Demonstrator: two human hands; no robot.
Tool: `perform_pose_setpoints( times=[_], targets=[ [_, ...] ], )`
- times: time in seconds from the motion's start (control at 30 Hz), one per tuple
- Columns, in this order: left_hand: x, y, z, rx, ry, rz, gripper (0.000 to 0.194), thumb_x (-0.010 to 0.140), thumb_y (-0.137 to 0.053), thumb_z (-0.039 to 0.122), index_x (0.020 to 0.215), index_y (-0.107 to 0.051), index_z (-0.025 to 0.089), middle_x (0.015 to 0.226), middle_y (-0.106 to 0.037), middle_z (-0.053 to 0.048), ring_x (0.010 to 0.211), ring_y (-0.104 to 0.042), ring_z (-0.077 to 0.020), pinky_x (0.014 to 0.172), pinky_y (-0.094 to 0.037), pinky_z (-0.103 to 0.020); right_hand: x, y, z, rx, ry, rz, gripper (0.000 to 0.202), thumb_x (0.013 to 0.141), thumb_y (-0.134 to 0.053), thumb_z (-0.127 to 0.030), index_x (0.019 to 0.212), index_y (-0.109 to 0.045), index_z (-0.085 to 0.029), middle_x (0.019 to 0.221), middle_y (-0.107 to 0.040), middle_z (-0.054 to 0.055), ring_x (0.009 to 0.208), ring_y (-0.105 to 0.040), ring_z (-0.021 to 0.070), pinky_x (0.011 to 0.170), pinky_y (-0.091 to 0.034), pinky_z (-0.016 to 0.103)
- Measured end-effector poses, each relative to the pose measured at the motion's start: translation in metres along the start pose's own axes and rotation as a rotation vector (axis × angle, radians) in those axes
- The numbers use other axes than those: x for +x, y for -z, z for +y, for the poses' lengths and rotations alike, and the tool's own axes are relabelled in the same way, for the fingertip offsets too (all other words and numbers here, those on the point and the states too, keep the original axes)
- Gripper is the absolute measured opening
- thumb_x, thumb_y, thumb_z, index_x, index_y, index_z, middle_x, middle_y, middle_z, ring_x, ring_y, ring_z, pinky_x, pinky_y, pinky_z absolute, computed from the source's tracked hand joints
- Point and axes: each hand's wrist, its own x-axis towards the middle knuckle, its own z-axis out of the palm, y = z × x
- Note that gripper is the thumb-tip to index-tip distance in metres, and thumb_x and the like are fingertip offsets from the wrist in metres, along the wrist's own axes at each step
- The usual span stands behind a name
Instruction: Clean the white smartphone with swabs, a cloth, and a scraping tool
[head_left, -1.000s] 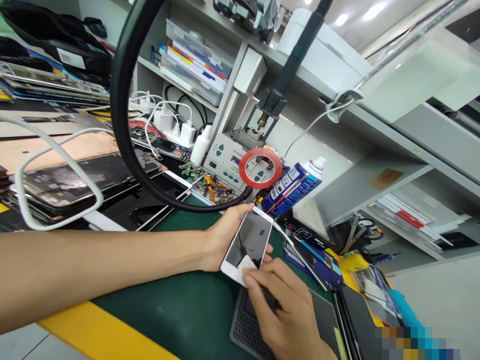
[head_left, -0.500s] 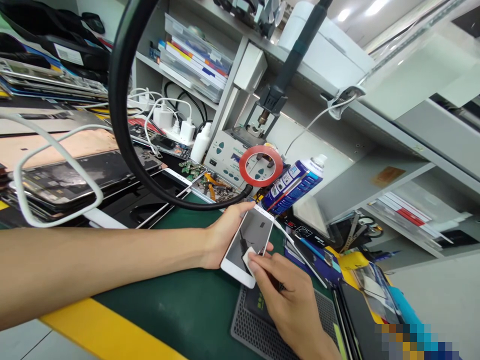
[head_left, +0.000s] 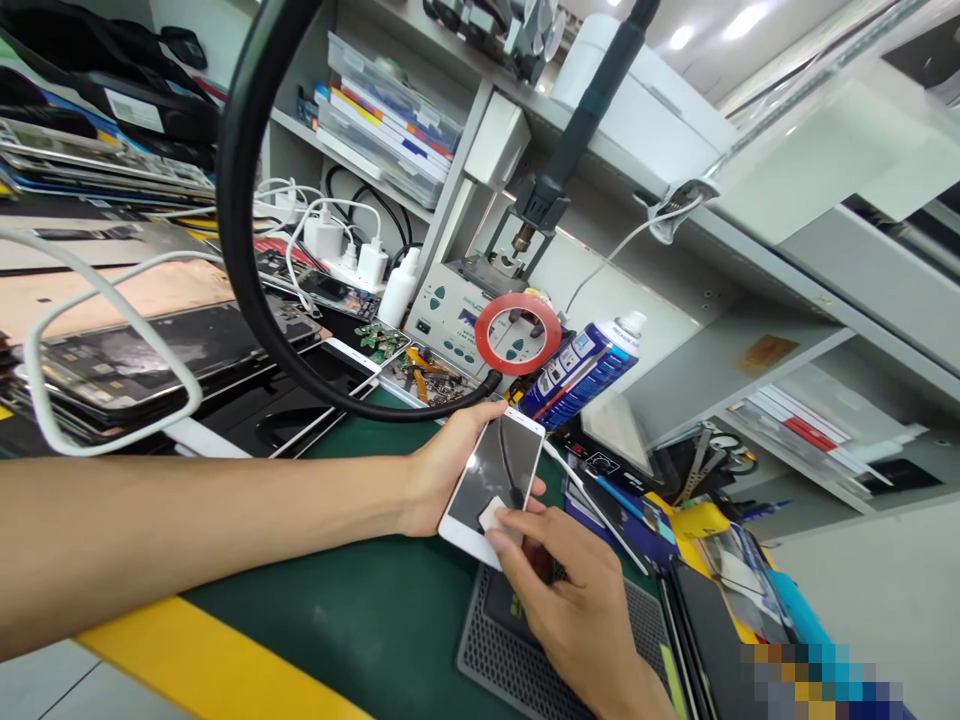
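A white-framed smartphone [head_left: 487, 465] lies tilted in my left hand [head_left: 435, 475], its dark screen facing up and reflecting a black cable. My left thumb runs along its far left edge, and fingertips curl round the right edge. Between the thumb and forefinger of my right hand [head_left: 574, 590] is a small white pad [head_left: 492, 514], closed in a pinch. The pad meets the lower part of the screen. My other right fingers are partly hidden under the hand.
Below lies a green mat [head_left: 322, 620] with a grey perforated pad [head_left: 487, 650]. A black hose [head_left: 247, 300] loops in front of stacked phones. Beyond the phone stand red tape [head_left: 489, 335], a blue spray can [head_left: 581, 370] and a hot-air station [head_left: 442, 310]. Folders [head_left: 697, 630] lie at right.
My right hand has shifted slightly left with the white pad, which now lies flatter on the screen. The phone stays in my left hand, and the reflection on its screen has changed.
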Motion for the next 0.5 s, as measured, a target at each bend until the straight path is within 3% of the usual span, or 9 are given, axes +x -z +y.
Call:
perform_pose_setpoints(
  times=[0.07,0.13,0.23,0.33,0.4,0.5],
  targets=[
    [-0.001,-0.001,0.001,-0.002,-0.005,-0.003,0.061,0.083,-0.041,0.066,0.089,-0.065,0.011,0.086,-0.071,-0.016,0.066,-0.065,-0.0249,0.061,-0.049,-0.033,0.0,-0.001,-0.002,0.002,-0.028,0.005,0.011,0.085,-0.064,-0.018,0.095,-0.069,-0.02,0.069,-0.058,0.001,0.059,-0.053,0.0124,0.058,-0.046,0.025],
    [-0.001,0.0,0.001,-0.015,-0.012,-0.02,0.059,0.083,-0.041,0.066,0.088,-0.064,0.012,0.084,-0.071,-0.014,0.066,-0.065,-0.0242,0.062,-0.049,-0.032,0.0,-0.002,-0.003,0.009,-0.156,0.037,0.014,0.086,-0.063,-0.024,0.098,-0.065,-0.019,0.064,-0.049,-0.002,0.054,-0.049,0.0112,0.054,-0.045,0.024],
    [0.0,0.001,0.0,-0.004,0.016,-0.065,0.063,0.081,-0.04,0.069,0.09,-0.065,0.012,0.084,-0.071,-0.016,0.071,-0.067,-0.0271,0.066,-0.05,-0.034,0.002,-0.004,-0.002,0.047,-0.452,0.139,0.035,0.078,-0.071,-0.036,0.104,-0.055,-0.018,0.066,-0.043,-0.005,0.051,-0.047,0.0103,0.047,-0.042,0.021],
    [0.002,0.002,-0.002,0.002,0.007,-0.056,0.065,0.08,-0.04,0.07,0.091,-0.065,0.012,0.085,-0.071,-0.017,0.076,-0.068,-0.0292,0.07,-0.051,-0.036,0.006,-0.006,0.002,0.175,-0.629,0.192,0.052,0.072,-0.076,-0.043,0.108,-0.047,-0.019,0.074,-0.048,-0.004,0.059,-0.054,0.0117,0.052,-0.047,0.022],
    [0.003,0.003,-0.003,-0.015,-0.018,-0.032,0.064,0.079,-0.043,0.071,0.091,-0.065,0.013,0.086,-0.071,-0.015,0.077,-0.068,-0.0282,0.071,-0.051,-0.036,0.008,-0.005,0.003,0.278,-0.695,0.153,0.053,0.072,-0.075,-0.046,0.108,-0.047,-0.018,0.077,-0.054,-0.001,0.062,-0.057,0.0125,0.055,-0.049,0.022],
    [0.002,0.002,-0.003,-0.028,-0.018,-0.026,0.065,0.077,-0.044,0.074,0.09,-0.064,0.013,0.083,-0.071,-0.014,0.072,-0.067,-0.0259,0.068,-0.051,-0.034,0.012,-0.001,-0.002,0.429,-0.832,-0.014,0.051,0.076,-0.07,-0.053,0.105,-0.051,-0.016,0.075,-0.059,0.001,0.048,-0.051,0.0092,0.038,-0.041,0.019]
  ],
)
